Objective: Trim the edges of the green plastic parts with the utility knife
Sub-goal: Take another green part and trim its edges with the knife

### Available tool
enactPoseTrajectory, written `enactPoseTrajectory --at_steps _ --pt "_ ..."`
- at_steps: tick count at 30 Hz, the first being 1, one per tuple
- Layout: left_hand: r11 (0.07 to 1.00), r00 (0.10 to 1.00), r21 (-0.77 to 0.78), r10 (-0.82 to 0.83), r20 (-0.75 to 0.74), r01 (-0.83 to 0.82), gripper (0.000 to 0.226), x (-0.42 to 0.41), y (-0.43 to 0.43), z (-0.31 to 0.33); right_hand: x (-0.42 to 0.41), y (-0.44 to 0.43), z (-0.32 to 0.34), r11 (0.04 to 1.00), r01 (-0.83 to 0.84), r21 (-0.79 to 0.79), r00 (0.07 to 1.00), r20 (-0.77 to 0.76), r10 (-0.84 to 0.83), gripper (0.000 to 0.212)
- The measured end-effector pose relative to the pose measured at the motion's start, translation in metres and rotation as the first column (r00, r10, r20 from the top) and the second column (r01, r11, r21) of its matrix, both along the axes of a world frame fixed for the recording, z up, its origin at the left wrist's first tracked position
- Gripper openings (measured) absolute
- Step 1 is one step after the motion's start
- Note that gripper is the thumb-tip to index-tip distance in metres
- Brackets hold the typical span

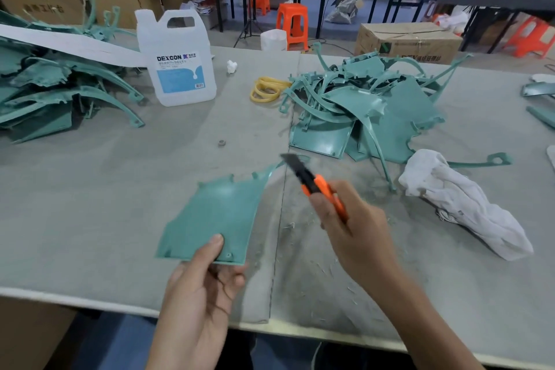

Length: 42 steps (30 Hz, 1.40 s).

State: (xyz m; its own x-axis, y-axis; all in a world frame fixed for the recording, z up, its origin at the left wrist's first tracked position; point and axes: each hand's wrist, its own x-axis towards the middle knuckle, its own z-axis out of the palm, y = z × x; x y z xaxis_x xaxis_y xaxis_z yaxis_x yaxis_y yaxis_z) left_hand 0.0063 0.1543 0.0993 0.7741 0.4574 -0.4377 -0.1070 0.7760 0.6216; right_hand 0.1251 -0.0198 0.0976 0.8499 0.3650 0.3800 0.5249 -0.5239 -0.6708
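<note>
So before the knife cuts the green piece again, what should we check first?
1. Green part held firmly: ok, the left hand pinches its near edge, thumb on top.
2. Utility knife gripped: ok, the right hand is wrapped around the orange handle.
3. Blade out: ok, the dark blade sticks out past the handle.
4. Left fingers away from the blade: ok, the blade is up by the part's far tip.
5. Blade sharp: cannot tell.
6. White cloth out of the way: ok, it lies off to the right.
</note>
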Motion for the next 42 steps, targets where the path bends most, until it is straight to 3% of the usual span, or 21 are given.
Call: enactPoseTrajectory --at_steps 4,8,10,13,18,20,22,25,27,30,31,32,34,35,36,37,39,41,42 --pt "0.972 0.996 0.226 0.045 0.072 -0.06 0.016 0.0 0.007 0.006 -0.032 -0.005 -0.006 0.974 -0.208 -0.094 0.978 0.001 0.209 0.04" --pt "0.945 0.996 0.321 0.041 0.073 -0.063 0.016 0.002 0.002 0.011 -0.041 -0.006 -0.011 0.952 -0.21 -0.224 0.97 0.073 0.231 0.049" --pt "0.931 0.997 0.361 0.035 0.069 -0.057 0.017 0.001 -0.001 0.011 -0.034 -0.003 -0.012 0.962 -0.154 -0.226 0.978 0.104 0.181 0.052" --pt "0.91 0.996 0.415 -0.019 0.083 -0.017 0.02 -0.006 -0.002 0.012 -0.008 -0.003 -0.01 0.993 -0.04 -0.11 0.997 0.058 0.046 0.048" --pt "0.891 0.991 0.451 -0.105 0.081 0.058 0.021 -0.023 0.009 0.012 0.039 -0.012 -0.002 0.956 0.29 0.037 0.938 -0.206 -0.277 0.025" --pt "0.893 0.989 0.44 -0.132 0.06 0.093 0.022 -0.025 0.012 0.007 0.039 -0.012 0.005 0.889 0.323 0.324 0.887 -0.43 -0.166 0.033" --pt "0.893 0.979 0.426 -0.193 0.072 0.144 0.026 -0.025 0.012 0.001 0.033 -0.006 0.013 0.728 0.375 0.574 0.764 -0.636 0.108 0.057" --pt "0.881 0.955 0.41 -0.288 0.067 0.237 0.027 -0.024 0.012 -0.012 0.025 0.0 0.02 0.578 0.414 0.703 0.591 -0.691 0.416 0.073" --pt "0.889 0.952 0.364 -0.305 0.02 0.277 0.026 -0.024 0.016 -0.02 0.022 0.002 0.024 0.499 0.415 0.761 0.538 -0.648 0.54 0.055" --pt "0.892 0.943 0.311 -0.289 -0.164 0.327 0.028 -0.03 0.024 -0.023 0.019 0.004 0.027 0.455 0.441 0.773 0.531 -0.634 0.562 0.021" --pt "0.858 0.924 0.364 -0.28 -0.26 0.362 0.028 -0.03 0.027 -0.024 0.018 0.006 0.027 0.456 0.453 0.766 0.54 -0.643 0.543 0.014" --pt "0.768 0.882 0.466 -0.273 -0.383 0.44 0.029 -0.03 0.029 -0.022 0.018 0.008 0.027 0.461 0.466 0.755 0.552 -0.655 0.516 0.01" --pt "0.377 0.738 0.659 -0.106 -0.667 0.65 0.055 -0.035 0.033 -0.018 0.018 0.012 0.024 0.475 0.488 0.732 0.579 -0.679 0.452 0.006" --pt "0.211 0.726 0.716 0.043 -0.687 0.665 0.064 -0.039 0.032 -0.013 0.017 0.014 0.022 0.486 0.495 0.72 0.592 -0.689 0.418 0.006" --pt "0.101 0.768 0.78 0.136 -0.626 0.618 0.071 -0.043 0.03 -0.008 0.017 0.015 0.02 0.5 0.497 0.709 0.602 -0.697 0.391 0.006" --pt "0.061 0.829 0.847 0.177 -0.53 0.528 0.075 -0.043 0.027 -0.001 0.016 0.016 0.017 0.514 0.495 0.7 0.606 -0.702 0.373 0.005" --pt "0.062 0.925 0.941 0.169 -0.34 0.334 0.071 -0.038 0.02 0.001 0.014 0.017 0.012 0.533 0.488 0.691 0.601 -0.709 0.368 0.003" --pt "-0.219 0.979 0.955 0.054 -0.195 0.202 0.049 -0.02 0.012 0.0 0.011 0.019 0.007 0.551 0.479 0.683 0.591 -0.715 0.373 0.003" --pt "-0.369 0.982 0.914 -0.019 -0.189 0.169 0.049 -0.008 0.009 -0.002 0.01 0.021 0.006 0.563 0.465 0.683 0.586 -0.715 0.382 0.004"
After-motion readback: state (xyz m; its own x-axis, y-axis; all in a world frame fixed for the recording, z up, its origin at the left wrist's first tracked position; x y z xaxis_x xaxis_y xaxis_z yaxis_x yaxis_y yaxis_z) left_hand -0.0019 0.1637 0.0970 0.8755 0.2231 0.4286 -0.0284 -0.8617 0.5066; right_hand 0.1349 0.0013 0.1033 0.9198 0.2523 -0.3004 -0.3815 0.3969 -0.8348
